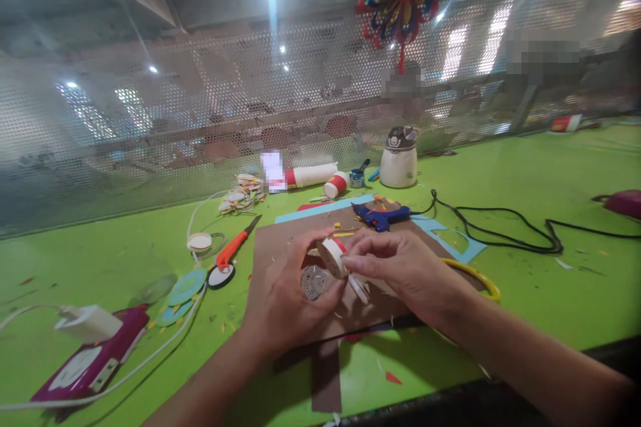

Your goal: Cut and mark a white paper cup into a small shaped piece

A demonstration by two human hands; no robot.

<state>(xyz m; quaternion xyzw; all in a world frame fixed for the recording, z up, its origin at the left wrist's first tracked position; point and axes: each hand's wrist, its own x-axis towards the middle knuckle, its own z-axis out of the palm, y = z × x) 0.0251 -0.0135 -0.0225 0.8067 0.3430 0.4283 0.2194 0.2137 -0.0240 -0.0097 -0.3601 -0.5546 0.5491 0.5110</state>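
Observation:
A short, round white piece with a red patch (334, 256), like a cut section of paper cup, is held between my hands above a brown board (270, 260). My left hand (293, 297) curls around it, thumb below and fingers above. The fingertips of my right hand (400, 263) pinch its right edge. Just below it lies a clear patterned disc (314, 282), partly covered by my left hand. A thin white piece (359, 288) sits under my right fingers. Behind my right hand rests a blue glue gun (383, 216) on the board.
An orange-handled cutter (232, 249) lies left, near a purple power strip (95, 353) with a white plug. Along the back stand a white jug (398, 167), a red-and-white paper cup (336, 184) and a blue jar (357, 178). A black cord (501, 230) loops at right.

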